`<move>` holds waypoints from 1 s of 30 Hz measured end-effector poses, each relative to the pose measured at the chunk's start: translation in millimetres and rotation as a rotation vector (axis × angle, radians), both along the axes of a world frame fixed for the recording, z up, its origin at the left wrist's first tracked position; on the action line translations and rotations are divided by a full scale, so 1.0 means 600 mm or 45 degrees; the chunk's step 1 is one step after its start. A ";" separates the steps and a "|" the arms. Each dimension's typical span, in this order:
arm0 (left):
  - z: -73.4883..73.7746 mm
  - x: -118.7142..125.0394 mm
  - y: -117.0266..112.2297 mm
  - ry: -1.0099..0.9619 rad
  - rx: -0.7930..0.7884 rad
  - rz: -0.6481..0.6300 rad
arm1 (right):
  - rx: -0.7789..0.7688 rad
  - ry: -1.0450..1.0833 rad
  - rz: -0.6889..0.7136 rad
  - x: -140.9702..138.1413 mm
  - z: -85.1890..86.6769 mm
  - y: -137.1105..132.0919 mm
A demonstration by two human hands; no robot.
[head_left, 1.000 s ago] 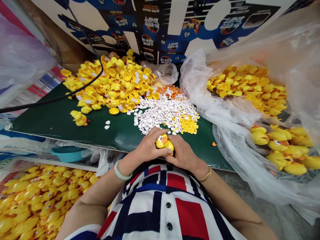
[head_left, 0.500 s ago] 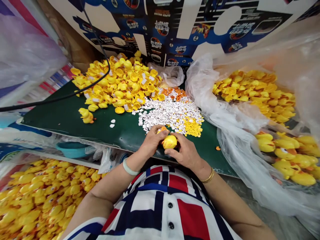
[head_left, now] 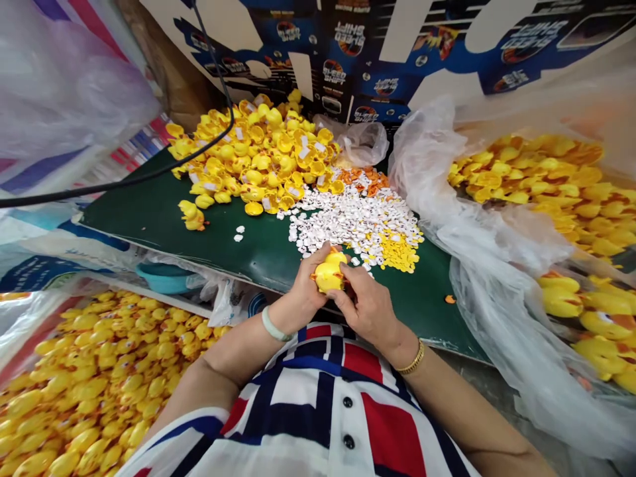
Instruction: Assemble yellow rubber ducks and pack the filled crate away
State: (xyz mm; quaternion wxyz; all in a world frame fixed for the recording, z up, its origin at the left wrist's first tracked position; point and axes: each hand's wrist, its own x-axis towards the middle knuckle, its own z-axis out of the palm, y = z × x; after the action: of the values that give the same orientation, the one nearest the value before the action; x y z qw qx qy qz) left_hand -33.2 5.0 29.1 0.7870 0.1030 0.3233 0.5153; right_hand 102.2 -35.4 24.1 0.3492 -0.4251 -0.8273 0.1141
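Observation:
A small yellow toy duck is held between both hands at the near edge of the green table. My left hand curls round its left side, a pale bangle on the wrist. My right hand pinches its right side with thumb and fingers, a gold bracelet on the wrist. Just beyond the hands lies a spread of small white round pieces, with little yellow pieces and orange pieces beside it. A heap of yellow duck halves fills the far left of the table.
A clear plastic bag of yellow ducks lies open at the right. Another container of ducks sits low at the left, under the table edge. A black cable crosses the table's left. Printed blue cardboard stands behind.
The duck has been turned between the hands, its face now hidden. The view has shifted, so the table and heaps sit further right in the picture.

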 end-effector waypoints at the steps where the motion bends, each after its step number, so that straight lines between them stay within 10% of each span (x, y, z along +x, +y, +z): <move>1: 0.001 -0.006 -0.005 0.051 0.032 0.028 | -0.038 0.016 0.039 -0.002 -0.001 0.001; 6: 0.006 -0.151 -0.071 0.810 0.195 0.087 | -0.415 -0.107 0.406 0.014 0.004 0.035; 11: -0.004 -0.442 -0.195 2.599 -0.109 0.007 | -0.301 -0.194 0.176 0.033 0.005 0.104; 14: -0.020 -0.538 -0.242 3.175 -0.239 -0.030 | -0.214 -0.358 0.250 0.004 0.006 0.125; 18: -0.037 -0.504 -0.201 2.991 0.065 0.284 | -0.088 -0.557 0.208 -0.052 -0.005 0.127; 24: -0.027 -0.458 0.008 2.531 0.203 0.737 | 0.140 -0.546 0.208 -0.070 -0.057 0.135; 30: -0.013 -0.464 0.122 2.094 0.146 0.653 | 0.155 -0.480 0.260 -0.061 -0.066 0.143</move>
State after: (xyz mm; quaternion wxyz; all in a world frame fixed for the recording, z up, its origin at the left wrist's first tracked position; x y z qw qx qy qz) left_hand -311.9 77.9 21.1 0.1560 0.4065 0.7771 0.4544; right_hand 65.8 50.3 -15.7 0.2002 -0.3311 -0.9220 0.0171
